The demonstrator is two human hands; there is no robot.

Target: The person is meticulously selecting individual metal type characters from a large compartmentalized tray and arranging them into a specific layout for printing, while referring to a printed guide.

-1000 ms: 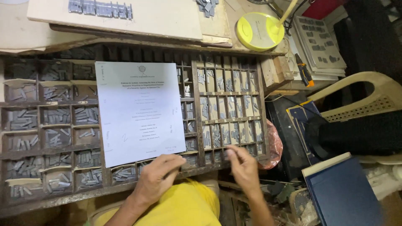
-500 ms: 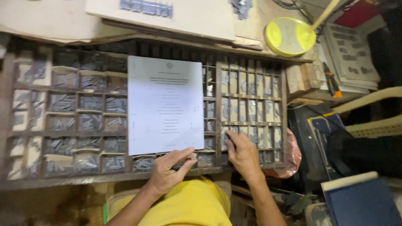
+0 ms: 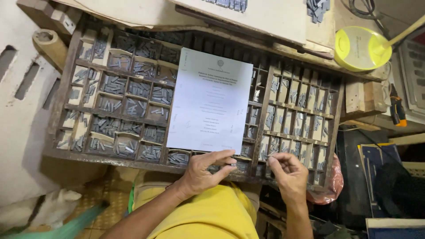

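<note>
Left hand (image 3: 204, 171) rests at the near edge of the wooden type case (image 3: 62, 102), fingers curled, grip pinching what seems to be a small metal type sort (image 3: 232, 164) at the fingertips; the view is too small to be sure. Right hand (image 3: 285, 170) sits just beside it to the right, fingertips pinched together, contents not discernible. The sort lies between both hands, left nearer. A white printed sheet (image 3: 210, 99) lies flat over the middle compartments, long axis running away from the person. Compartments hold dull grey, oblong type pieces.
</note>
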